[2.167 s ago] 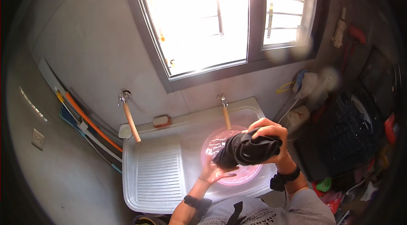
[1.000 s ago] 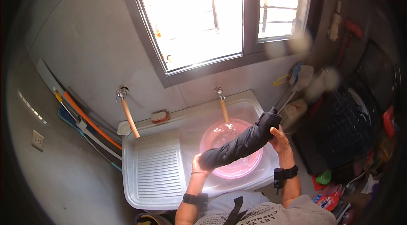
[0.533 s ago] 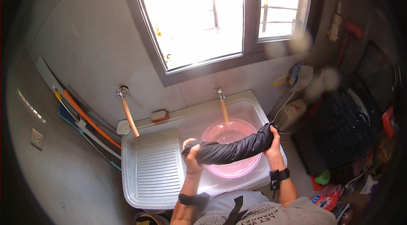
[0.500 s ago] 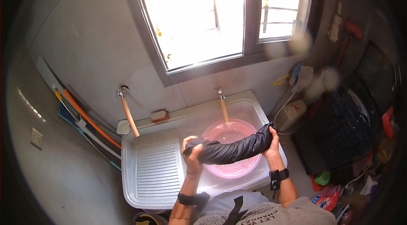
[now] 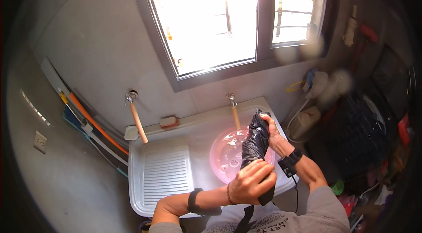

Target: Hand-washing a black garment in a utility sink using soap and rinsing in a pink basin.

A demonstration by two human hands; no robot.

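Note:
A dark, wet-looking cloth (image 5: 256, 140), rolled into a twisted length, is stretched between my two hands over a pink basin (image 5: 220, 169). My left hand (image 5: 252, 182) grips its near end, fingers wrapped round it. Around the far end, close to the right tap, my right hand (image 5: 271, 130) is closed. The basin holds water and stands in the right part of a white sink (image 5: 200, 145); the cloth hides part of its rim. I cannot tell what kind of garment the cloth is.
A ribbed washboard surface (image 5: 165, 172) forms the sink's left part. Two taps with tan hoses, a left tap (image 5: 131, 97) and a right tap (image 5: 231, 97), jut from the wall. A soap dish (image 5: 169, 122) sits on the back ledge. Long-handled tools (image 5: 90, 123) lean at left; clutter lies at right.
The cloth has swung from lying crosswise to pointing away from me, and it looks more tightly twisted. My left hand came right and nearer; my right hand moved slightly left and farther away.

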